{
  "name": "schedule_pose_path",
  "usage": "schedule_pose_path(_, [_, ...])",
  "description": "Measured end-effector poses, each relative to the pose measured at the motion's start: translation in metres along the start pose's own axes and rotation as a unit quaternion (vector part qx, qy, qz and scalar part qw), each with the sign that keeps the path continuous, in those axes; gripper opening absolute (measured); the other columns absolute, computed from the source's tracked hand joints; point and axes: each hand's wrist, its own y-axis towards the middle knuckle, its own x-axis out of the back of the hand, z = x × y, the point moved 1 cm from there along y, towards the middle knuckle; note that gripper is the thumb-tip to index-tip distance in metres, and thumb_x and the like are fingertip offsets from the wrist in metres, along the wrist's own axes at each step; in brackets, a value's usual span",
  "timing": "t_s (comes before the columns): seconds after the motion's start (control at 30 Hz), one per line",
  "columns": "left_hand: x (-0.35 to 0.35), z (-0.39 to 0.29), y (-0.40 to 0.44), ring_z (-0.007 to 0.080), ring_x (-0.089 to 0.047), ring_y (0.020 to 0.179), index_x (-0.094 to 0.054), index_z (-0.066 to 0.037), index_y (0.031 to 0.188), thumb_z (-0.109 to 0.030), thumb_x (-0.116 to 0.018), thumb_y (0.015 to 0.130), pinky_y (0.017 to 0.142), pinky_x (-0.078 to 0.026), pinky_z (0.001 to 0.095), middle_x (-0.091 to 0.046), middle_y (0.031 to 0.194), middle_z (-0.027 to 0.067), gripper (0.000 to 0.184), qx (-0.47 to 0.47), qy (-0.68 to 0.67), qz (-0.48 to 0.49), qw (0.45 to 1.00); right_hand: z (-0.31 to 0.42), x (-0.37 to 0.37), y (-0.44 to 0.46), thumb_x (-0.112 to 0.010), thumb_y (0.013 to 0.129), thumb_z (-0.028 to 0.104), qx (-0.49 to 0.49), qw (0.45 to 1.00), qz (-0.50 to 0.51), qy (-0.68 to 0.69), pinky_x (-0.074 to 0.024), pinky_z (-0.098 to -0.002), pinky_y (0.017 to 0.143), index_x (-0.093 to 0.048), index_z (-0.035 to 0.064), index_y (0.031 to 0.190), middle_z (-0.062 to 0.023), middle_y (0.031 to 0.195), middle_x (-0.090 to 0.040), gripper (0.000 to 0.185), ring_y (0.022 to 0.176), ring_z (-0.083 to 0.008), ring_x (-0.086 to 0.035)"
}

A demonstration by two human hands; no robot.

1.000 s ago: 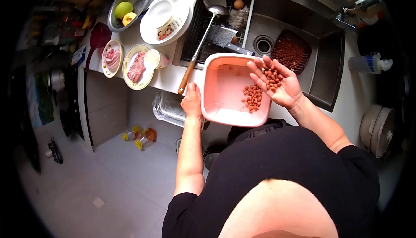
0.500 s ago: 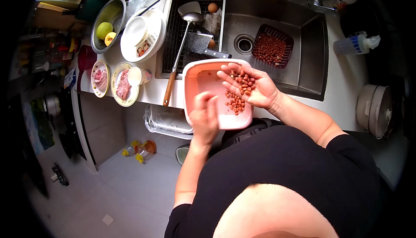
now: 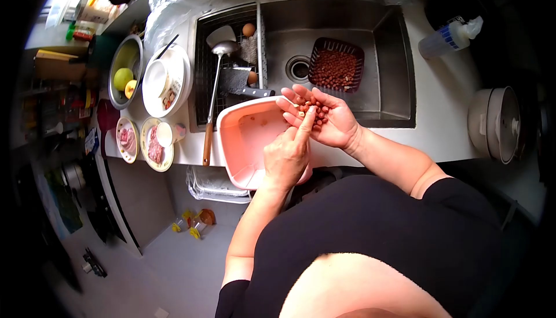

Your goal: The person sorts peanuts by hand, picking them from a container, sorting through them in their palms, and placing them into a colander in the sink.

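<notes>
My right hand (image 3: 339, 126) is cupped palm up over the right edge of a pink basin (image 3: 237, 127), holding a small heap of red-skinned peanuts (image 3: 320, 118). The index finger of my left hand (image 3: 286, 153) reaches out and touches those peanuts. Its other fingers are bent, and I see nothing held in them. My hands cover the right part of the basin, so any peanuts there are hidden. In the sink (image 3: 278, 28), a dark red slotted basket (image 3: 362, 57) holds many more peanuts.
Left of the sink, a rack holds a cleaver (image 3: 236, 81), a wooden-handled ladle (image 3: 215, 89) and brown eggs (image 3: 248, 30). Stacked white bowls (image 3: 184, 81), plates of meat (image 3: 155, 144) and a metal bowl of fruit (image 3: 124, 54) stand further left. A spray bottle (image 3: 446, 41) is at right.
My left hand has moved right and up from over the basin, and its index finger now touches the peanuts in my right palm. The camera view has shifted.
</notes>
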Motion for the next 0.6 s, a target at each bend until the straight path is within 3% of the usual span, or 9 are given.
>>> schedule_pose_path(0.17, [-0.012, -0.014, 0.018, 0.0159, -0.057, 0.054, -0.047, -0.024, 0.135, -0.007, -0.055, 0.076, 0.048, -0.048, 0.0306, -0.052, 0.067, 0.0005, 0.062, -0.034, 0.055, 0.052, 0.997, 0.025, 0.004, -0.007, -0.044, 0.096, 0.023, 0.055, 0.997, 0.024, 0.043, -0.0289, -0.0444, 0.111, -0.054, 0.0062, 0.126, -0.0114, 0.137, -0.046, 0.035, 0.132, -0.0283, -0.036])
schedule_pose_path(0.37, [-0.029, -0.029, 0.037, 0.0216, -0.059, 0.056, -0.045, -0.019, 0.136, -0.009, -0.056, 0.084, 0.047, -0.048, 0.0345, -0.057, 0.068, 0.0035, 0.054, -0.029, 0.035, 0.085, 0.995, 0.054, 0.014, -0.015, -0.042, 0.097, 0.024, 0.089, 0.994, 0.044, 0.055, -0.0278, -0.0449, 0.111, -0.046, 0.0064, 0.133, -0.0112, 0.140, -0.042, 0.041, 0.134, -0.0281, -0.033])
schedule_pose_path(0.47, [-0.027, -0.035, 0.041, 0.0285, -0.062, 0.061, -0.045, -0.014, 0.135, -0.009, -0.054, 0.089, 0.049, -0.048, 0.0378, -0.064, 0.073, 0.0113, 0.047, 0.049, -0.083, 0.067, 0.993, 0.069, 0.025, -0.015, -0.041, 0.096, 0.025, 0.105, 0.992, 0.033, 0.059, -0.0286, -0.0453, 0.110, -0.042, 0.0048, 0.135, -0.0128, 0.139, -0.043, 0.044, 0.133, -0.0296, -0.035])
schedule_pose_path(0.5, [-0.026, -0.036, 0.041, 0.0259, -0.062, 0.059, -0.047, -0.009, 0.133, -0.006, -0.054, 0.090, 0.052, -0.049, 0.0340, -0.063, 0.071, 0.0137, 0.044, 0.071, -0.142, 0.039, 0.986, 0.075, 0.029, -0.015, -0.041, 0.096, 0.025, 0.108, 0.992, 0.033, 0.060, -0.0286, -0.0453, 0.110, -0.042, 0.0048, 0.135, -0.0128, 0.139, -0.043, 0.044, 0.133, -0.0296, -0.035])
schedule_pose_path(0.57, [-0.022, -0.032, 0.037, 0.0187, -0.057, 0.054, -0.052, -0.008, 0.128, -0.003, -0.056, 0.088, 0.053, -0.046, 0.0289, -0.061, 0.070, 0.0097, 0.040, 0.153, -0.251, 0.034, 0.955, 0.084, 0.037, -0.014, -0.040, 0.096, 0.026, 0.111, 0.992, 0.002, 0.055, -0.0292, -0.0453, 0.110, -0.042, 0.0047, 0.135, -0.0128, 0.139, -0.043, 0.044, 0.132, -0.0299, -0.037])
schedule_pose_path(0.6, [-0.021, -0.030, 0.037, 0.0147, -0.056, 0.057, -0.056, -0.008, 0.123, -0.003, -0.055, 0.090, 0.057, -0.046, 0.0270, -0.062, 0.072, 0.0117, 0.034, 0.141, -0.296, -0.019, 0.945, 0.089, 0.042, -0.012, -0.039, 0.097, 0.026, 0.120, 0.992, -0.017, 0.047, -0.0291, -0.0452, 0.109, -0.043, 0.0047, 0.135, -0.0129, 0.139, -0.044, 0.044, 0.130, -0.0303, -0.039])
